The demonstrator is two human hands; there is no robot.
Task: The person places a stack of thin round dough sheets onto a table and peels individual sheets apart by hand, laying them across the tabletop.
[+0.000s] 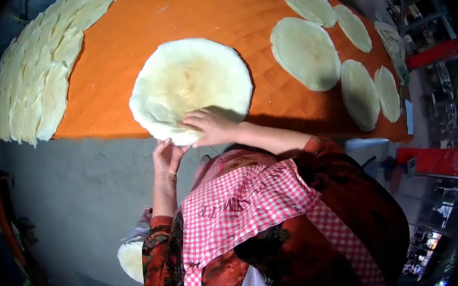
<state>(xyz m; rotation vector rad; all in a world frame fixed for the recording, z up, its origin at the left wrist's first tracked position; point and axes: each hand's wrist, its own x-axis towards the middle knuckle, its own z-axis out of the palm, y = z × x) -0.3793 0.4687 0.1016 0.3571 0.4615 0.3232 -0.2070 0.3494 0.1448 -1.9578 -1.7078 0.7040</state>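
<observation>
A large round flatbread point(187, 78), pale with light brown patches in its middle, lies on an orange-covered table close to the front edge. It looks like the top of a stack, though its layers are hard to make out. My left hand point(168, 157) is closed at the near rim, fingertips pinching the edge of the bread. Just right of it, my right hand point(213, 127) grips the same rim, with fingers over the top and the thumb low at the edge. Parts of the fingers and the bread's underside are hidden.
Overlapping thin flatbread sheets point(34, 68) cover the left end of the orange table point(125, 92). Several round flatbreads point(306, 54) lie in separate piles on the right. A folded cloth point(390, 44) rests at the right end. Below left, a pale round item point(131, 261) sits near the floor.
</observation>
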